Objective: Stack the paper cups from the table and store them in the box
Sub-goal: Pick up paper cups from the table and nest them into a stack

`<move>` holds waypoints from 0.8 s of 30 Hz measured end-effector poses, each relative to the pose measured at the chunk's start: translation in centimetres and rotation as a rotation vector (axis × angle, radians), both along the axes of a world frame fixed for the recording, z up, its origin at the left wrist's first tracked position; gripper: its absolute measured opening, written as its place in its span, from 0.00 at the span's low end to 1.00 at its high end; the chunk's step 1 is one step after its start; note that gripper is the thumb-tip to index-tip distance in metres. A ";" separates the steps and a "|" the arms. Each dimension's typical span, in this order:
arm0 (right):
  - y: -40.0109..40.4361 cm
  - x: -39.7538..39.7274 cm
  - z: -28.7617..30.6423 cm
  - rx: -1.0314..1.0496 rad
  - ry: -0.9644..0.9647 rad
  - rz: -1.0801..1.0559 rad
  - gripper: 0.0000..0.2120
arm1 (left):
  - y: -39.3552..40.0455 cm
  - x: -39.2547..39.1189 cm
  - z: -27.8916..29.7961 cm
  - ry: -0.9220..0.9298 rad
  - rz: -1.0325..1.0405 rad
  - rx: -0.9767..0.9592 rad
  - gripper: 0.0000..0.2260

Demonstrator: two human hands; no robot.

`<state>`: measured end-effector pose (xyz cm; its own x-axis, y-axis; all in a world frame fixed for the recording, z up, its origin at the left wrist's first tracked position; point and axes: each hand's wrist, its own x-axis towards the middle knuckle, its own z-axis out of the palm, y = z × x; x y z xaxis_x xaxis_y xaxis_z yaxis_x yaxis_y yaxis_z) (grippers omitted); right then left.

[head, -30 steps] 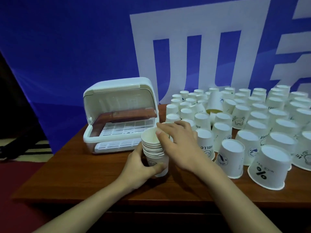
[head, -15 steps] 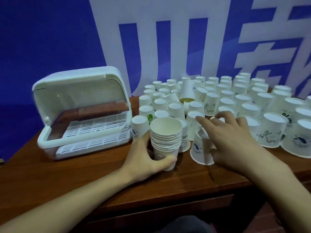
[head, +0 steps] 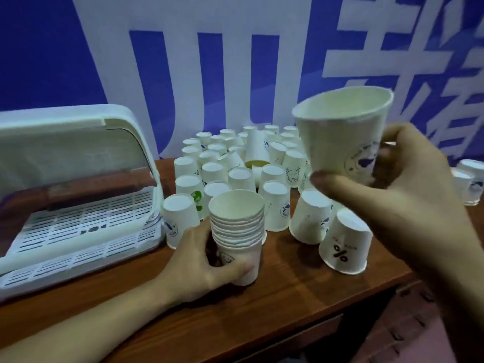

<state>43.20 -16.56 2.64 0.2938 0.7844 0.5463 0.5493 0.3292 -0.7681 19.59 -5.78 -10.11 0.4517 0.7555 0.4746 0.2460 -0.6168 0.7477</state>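
The task is at an early stage, in my judgement. The left hand (head: 207,260) grips the lower part of a stack of cups (head: 237,231), which stands mouth up on the table (head: 288,297), just beside the box (head: 78,195). About ten rims show in this stack. The right hand (head: 392,184) holds one single cup (head: 343,132) in the air, mouth up and a little tilted, with the thumb under it and the fingers curled round its side. It is above and to the right of the stack, not yet inside it.

Much is left. Several dozen loose cups (head: 235,163) stand upside down on the table behind and beside the stack, and some more at the far right edge. The box is open, its lid raised, and I see only white slotted trays inside, no cups.

As for writing, one upside-down cup (head: 343,242) in front carries a black "%" sign with small letters above it, too small to read. Other cups have small drawings, one green, one like an animal. The blue banner (head: 235,61) behind shows large white characters, which are cut off.
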 end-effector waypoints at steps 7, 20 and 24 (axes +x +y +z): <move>4.4 -7.1 -3.9 -0.153 0.007 0.111 0.26 | -0.6 -0.1 0.0 0.031 -0.033 -0.065 0.26; 4.0 -8.5 -6.6 -0.272 -0.116 0.136 0.45 | -1.6 -1.7 -2.7 0.017 0.055 -0.114 0.22; 4.0 -8.1 -6.4 -0.184 -0.168 0.208 0.37 | -1.4 -1.0 -2.0 -0.006 0.028 -0.113 0.23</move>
<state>35.06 -12.55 -3.78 0.0343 0.9085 0.4165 0.6088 0.3115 -0.7296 18.61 -7.14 -12.07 0.4272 0.8165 0.3884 0.2569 -0.5215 0.8137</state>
